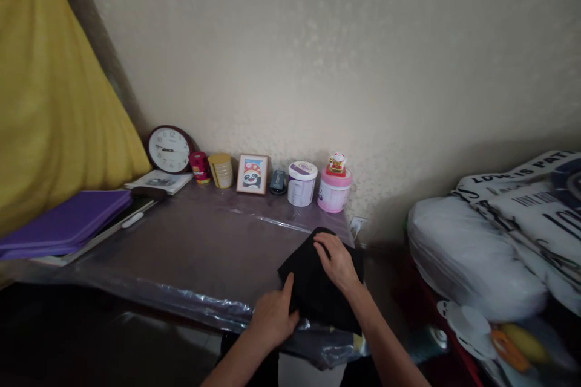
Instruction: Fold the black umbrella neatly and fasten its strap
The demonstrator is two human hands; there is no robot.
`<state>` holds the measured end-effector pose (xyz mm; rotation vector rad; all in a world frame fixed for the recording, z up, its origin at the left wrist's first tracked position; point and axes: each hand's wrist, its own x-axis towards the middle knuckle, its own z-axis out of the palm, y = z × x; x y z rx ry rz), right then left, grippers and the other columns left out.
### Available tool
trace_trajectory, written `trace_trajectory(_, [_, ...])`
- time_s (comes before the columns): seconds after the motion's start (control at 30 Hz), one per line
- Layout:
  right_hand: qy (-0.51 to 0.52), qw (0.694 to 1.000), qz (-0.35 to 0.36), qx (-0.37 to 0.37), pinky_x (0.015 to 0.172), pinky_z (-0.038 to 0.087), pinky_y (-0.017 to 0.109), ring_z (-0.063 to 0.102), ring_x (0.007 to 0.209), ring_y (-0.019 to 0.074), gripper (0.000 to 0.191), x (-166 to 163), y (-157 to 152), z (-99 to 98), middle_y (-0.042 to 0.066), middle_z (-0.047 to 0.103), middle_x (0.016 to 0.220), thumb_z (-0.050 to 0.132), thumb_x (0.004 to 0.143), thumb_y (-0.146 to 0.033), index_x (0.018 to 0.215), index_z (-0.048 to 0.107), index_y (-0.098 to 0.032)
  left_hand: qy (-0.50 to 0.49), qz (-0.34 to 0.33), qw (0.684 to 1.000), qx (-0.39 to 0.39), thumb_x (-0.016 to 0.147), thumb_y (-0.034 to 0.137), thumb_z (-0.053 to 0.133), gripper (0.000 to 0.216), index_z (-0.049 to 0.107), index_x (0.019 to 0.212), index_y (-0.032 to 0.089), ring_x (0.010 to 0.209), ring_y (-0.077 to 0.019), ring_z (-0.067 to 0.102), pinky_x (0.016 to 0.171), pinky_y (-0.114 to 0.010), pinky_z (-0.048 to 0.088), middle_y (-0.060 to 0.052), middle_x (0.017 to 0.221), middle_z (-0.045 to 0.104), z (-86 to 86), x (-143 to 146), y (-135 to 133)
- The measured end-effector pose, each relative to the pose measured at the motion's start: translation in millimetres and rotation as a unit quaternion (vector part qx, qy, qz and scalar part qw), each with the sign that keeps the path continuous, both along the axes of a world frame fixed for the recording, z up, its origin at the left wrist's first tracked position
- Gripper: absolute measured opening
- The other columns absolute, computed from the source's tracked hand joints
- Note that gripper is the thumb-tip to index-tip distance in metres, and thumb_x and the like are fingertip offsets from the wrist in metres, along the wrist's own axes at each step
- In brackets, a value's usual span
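Observation:
A folded black cloth point(313, 290) lies at the right front corner of a table point(190, 248) covered in clear plastic. My left hand point(273, 314) rests at the cloth's near left edge, thumb raised along the fabric and fingers curled at the table's front edge. My right hand point(336, 261) lies flat on top of the cloth with its fingers stretched out toward the far edge.
Along the wall stand a round clock point(169, 149), a red tin point(200, 167), a gold tin point(221, 170), a framed panda picture point(252, 174), a white jar point(302, 183) and a pink jar point(334, 188). Purple pads point(68, 222) lie left. Bedding point(494, 236) is piled right.

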<state>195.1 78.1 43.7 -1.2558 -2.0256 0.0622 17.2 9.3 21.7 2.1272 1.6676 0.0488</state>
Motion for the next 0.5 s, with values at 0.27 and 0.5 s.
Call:
trace_trajectory(0.27, [-0.134, 0.975, 0.157, -0.08, 0.087, 0.04, 0.029, 0.052, 0.101, 0.0184, 0.026, -49.6, -120.2, -43.9, 0.004, 0.06, 0.108, 0.047, 0.081, -0.024, 0.106, 0.055, -0.022, -0.027, -0.038, 0.999, 0.011, 0.071, 0.034, 0.046, 0.068, 0.023, 0.134, 0.021, 0.094, -0.0221, 0.058, 0.074, -0.027, 0.041, -0.007, 0.101, 0.063, 25.2, -20.0, 21.5])
trace_trajectory(0.5, [-0.175, 0.984, -0.02, -0.012, 0.087, 0.039, 0.038, 0.05, 0.1, 0.0255, 0.033, -72.0, -101.8, -113.6, 0.007, 0.062, 0.105, 0.058, 0.072, -0.022, 0.105, 0.058, -0.019, -0.024, -0.035, 0.999, 0.017, 0.07, 0.033, 0.045, 0.069, 0.023, 0.134, 0.019, 0.095, -0.0233, 0.058, 0.074, -0.029, 0.041, -0.009, 0.102, 0.062, 22.1, -14.1, 17.4])
